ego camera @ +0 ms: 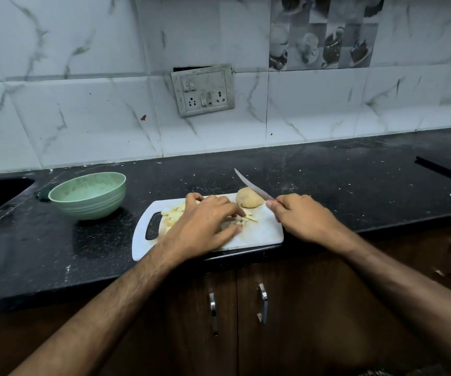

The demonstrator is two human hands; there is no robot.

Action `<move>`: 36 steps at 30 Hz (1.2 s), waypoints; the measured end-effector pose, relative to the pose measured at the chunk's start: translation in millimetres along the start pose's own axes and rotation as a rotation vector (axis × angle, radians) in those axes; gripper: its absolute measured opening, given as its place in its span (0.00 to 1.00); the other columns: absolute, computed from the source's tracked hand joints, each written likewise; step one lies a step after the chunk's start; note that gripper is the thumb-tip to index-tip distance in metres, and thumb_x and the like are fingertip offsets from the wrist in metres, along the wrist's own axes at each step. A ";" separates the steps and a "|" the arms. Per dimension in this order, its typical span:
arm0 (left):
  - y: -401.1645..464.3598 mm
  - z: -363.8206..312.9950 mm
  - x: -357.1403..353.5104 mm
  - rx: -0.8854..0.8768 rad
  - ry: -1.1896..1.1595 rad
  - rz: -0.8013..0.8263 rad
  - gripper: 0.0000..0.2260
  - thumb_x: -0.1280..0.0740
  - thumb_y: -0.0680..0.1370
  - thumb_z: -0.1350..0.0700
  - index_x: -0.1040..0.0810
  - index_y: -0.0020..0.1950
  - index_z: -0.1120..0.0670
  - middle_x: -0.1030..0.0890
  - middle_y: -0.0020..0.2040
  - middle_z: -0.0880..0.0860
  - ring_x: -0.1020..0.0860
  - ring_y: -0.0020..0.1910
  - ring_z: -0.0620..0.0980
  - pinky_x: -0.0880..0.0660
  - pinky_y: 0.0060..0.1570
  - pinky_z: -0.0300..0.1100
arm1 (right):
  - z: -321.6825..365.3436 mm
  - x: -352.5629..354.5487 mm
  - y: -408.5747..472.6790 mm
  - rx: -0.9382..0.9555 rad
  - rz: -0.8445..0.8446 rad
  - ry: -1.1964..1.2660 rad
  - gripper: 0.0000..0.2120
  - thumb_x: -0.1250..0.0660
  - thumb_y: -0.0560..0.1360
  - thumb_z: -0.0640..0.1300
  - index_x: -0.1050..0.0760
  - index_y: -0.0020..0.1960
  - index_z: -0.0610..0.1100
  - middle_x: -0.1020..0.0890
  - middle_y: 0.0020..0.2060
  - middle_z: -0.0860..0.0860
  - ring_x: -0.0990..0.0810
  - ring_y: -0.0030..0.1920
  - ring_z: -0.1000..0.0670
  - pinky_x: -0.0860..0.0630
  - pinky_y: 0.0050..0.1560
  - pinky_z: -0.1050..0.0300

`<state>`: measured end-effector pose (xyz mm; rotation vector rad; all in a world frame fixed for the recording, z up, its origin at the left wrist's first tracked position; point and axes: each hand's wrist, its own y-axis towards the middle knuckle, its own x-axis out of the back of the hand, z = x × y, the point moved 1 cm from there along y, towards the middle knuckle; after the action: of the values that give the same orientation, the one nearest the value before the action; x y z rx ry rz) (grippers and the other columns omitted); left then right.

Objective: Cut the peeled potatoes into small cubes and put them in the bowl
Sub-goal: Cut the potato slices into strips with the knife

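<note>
- A green bowl stands on the dark counter, left of the white cutting board and apart from it.
- Cut potato pieces lie on the board's left and middle parts.
- The left hand rests palm down over the pieces, fingers spread and nearly straight, gripping nothing.
- A whole peeled potato sits at the board's far right edge.
- The right hand grips a knife by its handle; the blade points far-left, passing above the potato.
</note>
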<state>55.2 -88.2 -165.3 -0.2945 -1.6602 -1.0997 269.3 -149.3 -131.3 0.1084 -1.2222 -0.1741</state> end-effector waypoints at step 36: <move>28.7 20.0 -10.1 0.067 0.407 -0.131 0.08 0.29 0.74 0.56 0.23 0.50 0.48 0.23 0.45 0.46 0.24 0.48 0.51 0.40 0.55 0.54 | 1.0 -30.0 11.4 0.028 -0.189 -0.077 0.15 0.50 0.83 0.59 0.32 0.45 0.53 0.18 0.47 0.47 0.20 0.48 0.40 0.32 0.41 0.50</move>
<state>65.7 -53.9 -159.3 0.0812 -1.3608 -1.1122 259.3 -132.4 -156.7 0.2434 -1.2915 -0.3287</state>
